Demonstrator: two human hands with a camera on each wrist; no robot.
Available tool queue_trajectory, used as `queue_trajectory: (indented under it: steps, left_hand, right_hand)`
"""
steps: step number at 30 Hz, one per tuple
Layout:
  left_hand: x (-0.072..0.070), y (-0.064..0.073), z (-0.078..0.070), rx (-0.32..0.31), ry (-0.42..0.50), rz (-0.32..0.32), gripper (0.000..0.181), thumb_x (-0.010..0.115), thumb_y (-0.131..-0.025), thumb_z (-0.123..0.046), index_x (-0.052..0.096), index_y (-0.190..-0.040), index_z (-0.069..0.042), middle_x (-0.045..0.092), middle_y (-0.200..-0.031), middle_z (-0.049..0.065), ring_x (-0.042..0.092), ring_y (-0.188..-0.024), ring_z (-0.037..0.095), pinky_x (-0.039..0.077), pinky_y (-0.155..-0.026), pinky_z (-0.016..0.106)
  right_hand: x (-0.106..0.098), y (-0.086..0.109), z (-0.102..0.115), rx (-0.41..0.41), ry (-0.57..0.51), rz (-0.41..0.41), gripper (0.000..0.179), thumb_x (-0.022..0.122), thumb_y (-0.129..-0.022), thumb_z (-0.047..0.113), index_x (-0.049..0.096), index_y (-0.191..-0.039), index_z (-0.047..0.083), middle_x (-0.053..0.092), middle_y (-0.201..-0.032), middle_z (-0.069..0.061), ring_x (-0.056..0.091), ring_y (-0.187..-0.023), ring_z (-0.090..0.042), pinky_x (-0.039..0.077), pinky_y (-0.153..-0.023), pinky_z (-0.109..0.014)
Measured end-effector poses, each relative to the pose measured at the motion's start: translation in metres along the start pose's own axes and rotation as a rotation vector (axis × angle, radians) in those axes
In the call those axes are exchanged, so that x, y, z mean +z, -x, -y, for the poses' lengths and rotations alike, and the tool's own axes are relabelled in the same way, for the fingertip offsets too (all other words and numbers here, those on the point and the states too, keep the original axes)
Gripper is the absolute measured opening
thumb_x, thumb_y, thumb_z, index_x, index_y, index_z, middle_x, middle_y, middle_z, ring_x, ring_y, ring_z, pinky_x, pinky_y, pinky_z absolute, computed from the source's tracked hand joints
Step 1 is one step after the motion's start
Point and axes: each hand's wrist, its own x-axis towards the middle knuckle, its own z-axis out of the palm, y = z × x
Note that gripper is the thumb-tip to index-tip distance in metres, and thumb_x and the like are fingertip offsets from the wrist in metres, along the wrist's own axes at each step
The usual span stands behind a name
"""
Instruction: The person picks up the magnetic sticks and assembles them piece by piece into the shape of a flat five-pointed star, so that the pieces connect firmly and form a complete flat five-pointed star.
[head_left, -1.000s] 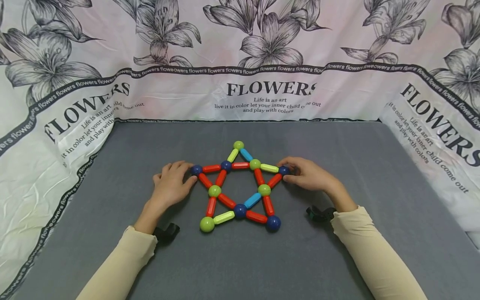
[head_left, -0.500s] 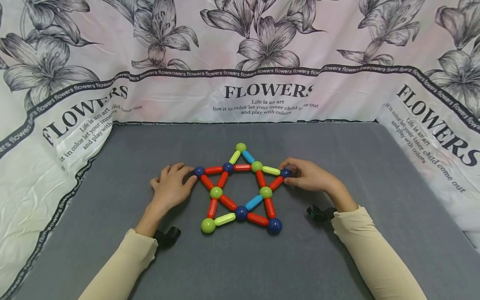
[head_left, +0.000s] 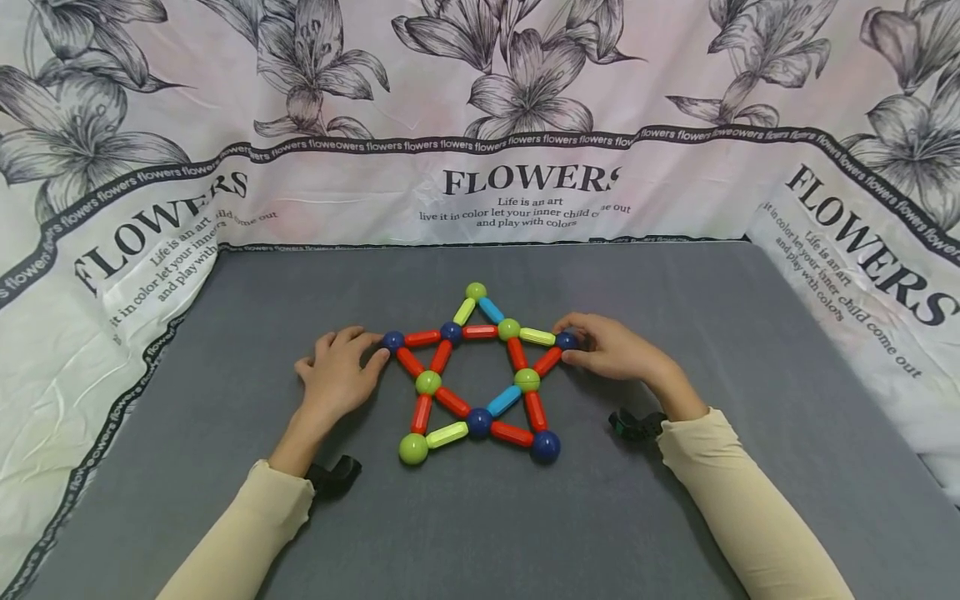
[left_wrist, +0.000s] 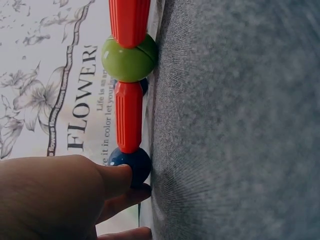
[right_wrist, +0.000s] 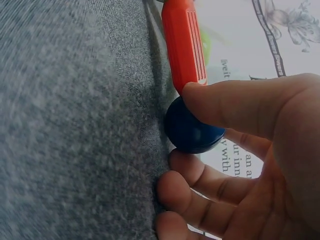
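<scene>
A star of magnetic rods and balls [head_left: 480, 332] lies flat on the grey tabletop, its rods red, yellow-green and blue. At its left point, my left hand [head_left: 336, 375] pinches a dark blue ball [head_left: 393, 342]; the left wrist view has the thumb on this ball [left_wrist: 134, 162], with a red rod [left_wrist: 128, 117] and a green ball [left_wrist: 129, 59] beyond. My right hand [head_left: 618, 350] holds the blue ball [head_left: 567, 341] at the right point. In the right wrist view, thumb and fingers bracket that ball [right_wrist: 192, 127], where a red rod [right_wrist: 184, 47] joins it.
Grey tabletop [head_left: 480, 533] surrounds the star. A white cloth [head_left: 337, 200] printed with flowers and lettering hangs behind and along both sides. Black straps [head_left: 335, 477] sit at the wrists, below cream sleeves.
The star and both hands have shifted very slightly right against the cloth behind, mostly in the first half second. The head view has drifted a little. Both holds stay the same.
</scene>
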Motion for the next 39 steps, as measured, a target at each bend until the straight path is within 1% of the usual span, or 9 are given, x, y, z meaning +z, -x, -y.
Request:
queue_trajectory:
  steps: [5, 8, 11, 14, 16, 20, 25, 31, 39]
  left_hand:
    - [-0.001, -0.001, 0.0, -0.005, 0.002, -0.007, 0.041, 0.052, -0.105, -0.037, 0.065, -0.136, -0.013, 0.046, -0.154, 0.02, 0.028, -0.143, 0.051, 0.017, -0.099, 0.076]
    - [-0.001, -0.001, 0.001, -0.01, 0.015, -0.019, 0.039, 0.054, -0.105, -0.036, 0.066, -0.133, -0.012, 0.047, -0.153, 0.02, 0.029, -0.142, 0.05, 0.017, -0.099, 0.075]
    - [-0.001, -0.002, 0.002, -0.014, 0.038, -0.035, 0.033, 0.056, -0.104, -0.035, 0.069, -0.121, -0.011, 0.05, -0.15, 0.019, 0.03, -0.141, 0.049, 0.016, -0.1, 0.074]
    - [0.0, -0.002, 0.002, -0.012, 0.053, -0.038, 0.027, 0.057, -0.104, -0.034, 0.068, -0.108, -0.01, 0.052, -0.148, 0.018, 0.03, -0.142, 0.05, 0.015, -0.1, 0.074]
    - [0.001, -0.002, 0.001, -0.009, 0.059, -0.036, 0.026, 0.057, -0.104, -0.033, 0.067, -0.104, -0.01, 0.053, -0.147, 0.019, 0.029, -0.143, 0.051, 0.015, -0.1, 0.075]
    - [0.002, -0.002, 0.001, -0.009, 0.067, -0.028, 0.026, 0.057, -0.104, -0.034, 0.067, -0.107, -0.01, 0.052, -0.148, 0.019, 0.026, -0.145, 0.052, 0.013, -0.102, 0.077]
    - [0.002, -0.002, 0.001, -0.013, 0.069, -0.024, 0.028, 0.057, -0.104, -0.034, 0.068, -0.112, -0.01, 0.051, -0.149, 0.019, 0.024, -0.146, 0.052, 0.011, -0.104, 0.077]
    - [0.001, -0.001, 0.002, -0.019, 0.072, -0.009, 0.028, 0.058, -0.103, -0.035, 0.068, -0.111, -0.01, 0.049, -0.151, 0.02, 0.022, -0.147, 0.053, 0.01, -0.104, 0.077]
    - [0.001, -0.001, 0.002, -0.011, 0.084, -0.001, 0.029, 0.065, -0.098, -0.04, 0.068, -0.106, -0.012, 0.047, -0.152, 0.021, 0.021, -0.147, 0.053, 0.009, -0.104, 0.078]
  right_hand:
    - [0.002, -0.001, 0.0, -0.016, 0.009, -0.023, 0.035, 0.072, -0.095, 0.014, 0.062, -0.128, 0.01, 0.057, -0.092, -0.007, 0.051, -0.074, -0.017, 0.043, -0.066, -0.031]
    - [0.005, -0.002, 0.0, -0.017, 0.012, -0.046, 0.035, 0.07, -0.096, 0.015, 0.062, -0.13, 0.009, 0.058, -0.095, -0.008, 0.051, -0.076, -0.018, 0.043, -0.068, -0.032]
    - [0.009, -0.003, -0.002, -0.007, 0.022, -0.072, 0.037, 0.07, -0.096, 0.015, 0.062, -0.132, 0.01, 0.059, -0.098, -0.009, 0.05, -0.077, -0.018, 0.043, -0.068, -0.033]
    - [0.011, -0.004, -0.003, -0.002, 0.031, -0.09, 0.037, 0.069, -0.096, 0.016, 0.061, -0.132, 0.01, 0.059, -0.098, -0.009, 0.05, -0.077, -0.018, 0.042, -0.068, -0.033]
    - [0.012, -0.004, -0.004, 0.0, 0.034, -0.095, 0.037, 0.07, -0.096, 0.016, 0.061, -0.132, 0.01, 0.059, -0.098, -0.01, 0.05, -0.077, -0.018, 0.043, -0.068, -0.033]
    - [0.013, -0.003, -0.004, 0.003, 0.031, -0.093, 0.037, 0.07, -0.096, 0.016, 0.061, -0.132, 0.01, 0.06, -0.099, -0.01, 0.051, -0.078, -0.019, 0.043, -0.068, -0.033]
    - [0.013, -0.003, -0.005, -0.012, 0.026, -0.099, 0.037, 0.069, -0.097, 0.017, 0.061, -0.132, 0.01, 0.06, -0.1, -0.01, 0.051, -0.079, -0.019, 0.043, -0.069, -0.033]
    - [0.013, -0.003, -0.005, -0.017, 0.03, -0.102, 0.037, 0.07, -0.097, 0.016, 0.061, -0.133, 0.011, 0.06, -0.1, -0.01, 0.05, -0.08, -0.019, 0.043, -0.07, -0.033]
    - [0.014, -0.004, -0.005, -0.013, 0.044, -0.124, 0.039, 0.069, -0.097, 0.017, 0.062, -0.135, 0.012, 0.055, -0.096, -0.008, 0.046, -0.08, -0.019, 0.039, -0.069, -0.033]
